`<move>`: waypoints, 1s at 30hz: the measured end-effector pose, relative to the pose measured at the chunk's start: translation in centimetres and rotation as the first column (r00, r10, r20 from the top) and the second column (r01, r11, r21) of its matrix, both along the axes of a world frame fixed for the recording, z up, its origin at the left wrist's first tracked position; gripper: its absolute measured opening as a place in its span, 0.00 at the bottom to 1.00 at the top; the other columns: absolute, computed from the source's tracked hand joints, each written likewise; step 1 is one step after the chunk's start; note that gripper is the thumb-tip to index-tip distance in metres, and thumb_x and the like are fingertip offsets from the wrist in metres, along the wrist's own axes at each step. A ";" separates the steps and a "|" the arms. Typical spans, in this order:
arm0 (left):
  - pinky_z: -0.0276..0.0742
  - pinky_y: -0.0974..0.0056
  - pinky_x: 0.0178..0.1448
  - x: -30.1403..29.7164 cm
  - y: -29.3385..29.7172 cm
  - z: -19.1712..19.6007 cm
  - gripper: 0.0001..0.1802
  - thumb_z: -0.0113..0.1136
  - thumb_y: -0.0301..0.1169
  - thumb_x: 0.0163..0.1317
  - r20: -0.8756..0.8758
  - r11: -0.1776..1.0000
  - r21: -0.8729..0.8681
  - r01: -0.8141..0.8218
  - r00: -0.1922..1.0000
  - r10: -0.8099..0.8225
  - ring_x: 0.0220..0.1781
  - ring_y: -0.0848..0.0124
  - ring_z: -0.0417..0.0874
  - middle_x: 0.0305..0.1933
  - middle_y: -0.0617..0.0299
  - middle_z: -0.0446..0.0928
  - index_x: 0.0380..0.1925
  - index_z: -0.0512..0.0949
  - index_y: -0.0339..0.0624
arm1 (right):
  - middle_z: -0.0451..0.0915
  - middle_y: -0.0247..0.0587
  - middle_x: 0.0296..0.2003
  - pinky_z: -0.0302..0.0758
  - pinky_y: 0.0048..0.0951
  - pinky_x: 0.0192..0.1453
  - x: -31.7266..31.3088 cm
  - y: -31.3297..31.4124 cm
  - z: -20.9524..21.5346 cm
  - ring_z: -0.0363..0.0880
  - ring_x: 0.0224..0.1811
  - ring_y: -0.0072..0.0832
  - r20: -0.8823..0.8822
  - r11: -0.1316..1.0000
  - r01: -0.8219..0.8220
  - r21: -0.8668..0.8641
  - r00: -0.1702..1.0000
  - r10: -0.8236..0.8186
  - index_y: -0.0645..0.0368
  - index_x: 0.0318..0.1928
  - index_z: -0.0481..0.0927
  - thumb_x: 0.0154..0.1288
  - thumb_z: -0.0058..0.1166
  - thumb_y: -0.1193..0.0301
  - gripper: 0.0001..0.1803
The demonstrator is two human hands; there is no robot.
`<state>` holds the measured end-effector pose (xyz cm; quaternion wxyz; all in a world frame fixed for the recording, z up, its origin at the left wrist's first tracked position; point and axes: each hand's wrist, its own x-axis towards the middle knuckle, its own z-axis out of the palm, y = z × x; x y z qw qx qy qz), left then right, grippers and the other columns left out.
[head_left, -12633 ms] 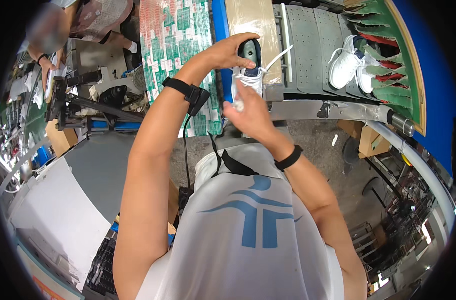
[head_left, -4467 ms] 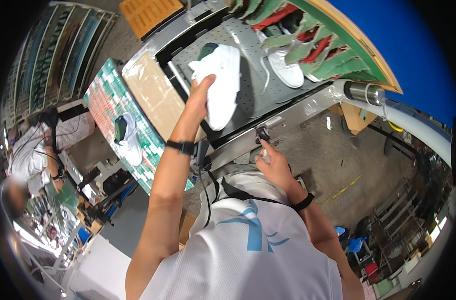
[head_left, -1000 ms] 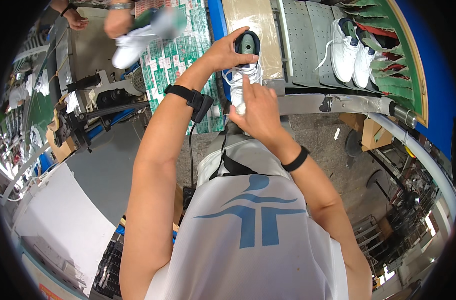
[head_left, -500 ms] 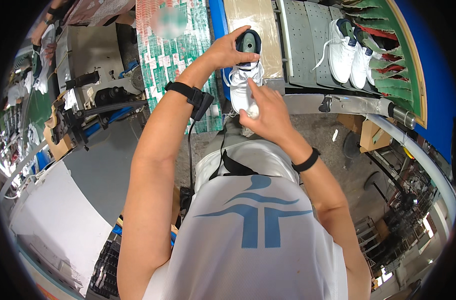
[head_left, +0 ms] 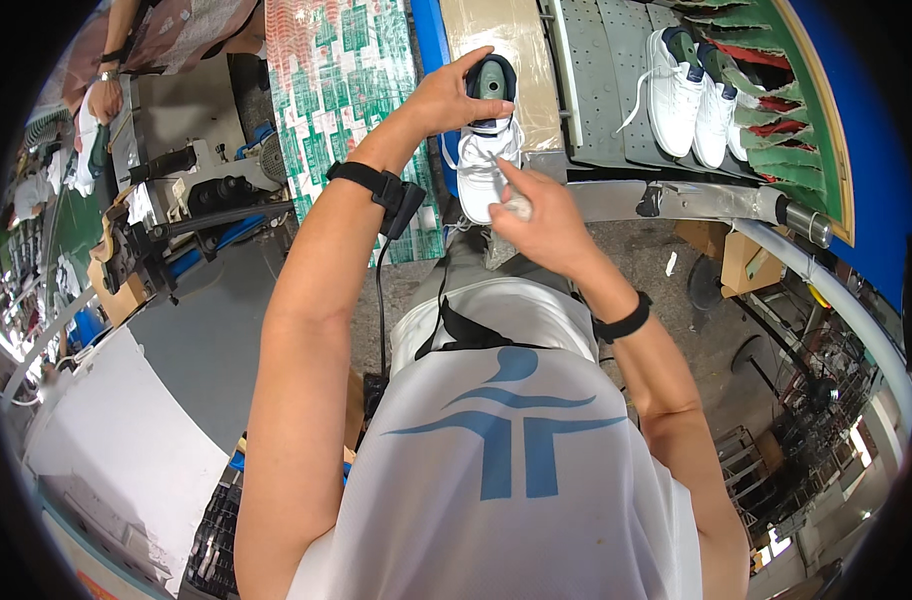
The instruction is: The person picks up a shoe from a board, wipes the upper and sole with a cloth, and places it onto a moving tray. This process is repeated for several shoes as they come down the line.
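A white sneaker [head_left: 479, 178] with a dark collar lining lies toe toward me on the tan, film-wrapped surface at the bench edge. Inside its opening sits a green last [head_left: 492, 80]. My left hand [head_left: 444, 102] grips the shoe around the collar, thumb across the tongue and fingers on the far side. My right hand [head_left: 546, 222] is beside the toe, its index finger stretched toward the laces. The other fingers curl round a small white wad [head_left: 519, 206], perhaps cloth; its exact kind is unclear.
More white sneakers [head_left: 674, 95] stand on the grey plated conveyor [head_left: 604, 75] at right, by a green fringed opening [head_left: 791, 120]. A green-and-white taped board [head_left: 351, 130] lies left. Another person's hand [head_left: 104, 98] holds a shoe at far left.
The right index finger has shifted slightly across the laces, and the right hand has turned a little. My left hand keeps its grip. At far left, the other person's hand has moved.
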<state>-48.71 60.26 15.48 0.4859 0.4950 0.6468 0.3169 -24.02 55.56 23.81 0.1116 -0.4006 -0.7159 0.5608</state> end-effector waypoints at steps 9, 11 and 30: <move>0.82 0.51 0.74 -0.2 0.0 0.3 0.61 0.89 0.44 0.57 0.082 0.998 -0.053 0.020 0.997 -0.016 0.71 0.56 0.84 0.71 0.43 0.82 0.87 0.62 0.49 | 0.84 0.56 0.42 0.81 0.48 0.54 1.1 -1.5 0.4 0.86 0.47 0.52 0.067 0.987 -0.101 0.124 0.993 0.093 0.78 0.73 0.74 0.60 0.69 0.59 0.47; 0.83 0.52 0.73 -0.2 -0.3 0.2 0.60 0.89 0.45 0.58 0.058 0.997 -0.072 0.027 0.998 -0.023 0.70 0.56 0.85 0.72 0.43 0.81 0.86 0.63 0.50 | 0.84 0.55 0.42 0.78 0.48 0.55 1.9 -1.2 0.7 0.85 0.47 0.51 0.121 0.942 -0.196 0.274 0.978 0.168 0.76 0.73 0.75 0.58 0.71 0.59 0.47; 0.90 0.61 0.46 0.0 -0.3 0.1 0.61 0.89 0.46 0.58 0.117 0.999 -0.037 0.011 0.993 -0.007 0.57 0.62 0.90 0.72 0.42 0.80 0.87 0.62 0.55 | 0.83 0.52 0.42 0.74 0.48 0.55 1.7 -1.3 0.3 0.83 0.46 0.49 0.223 0.837 -0.174 0.518 0.973 0.065 0.74 0.70 0.77 0.56 0.73 0.57 0.46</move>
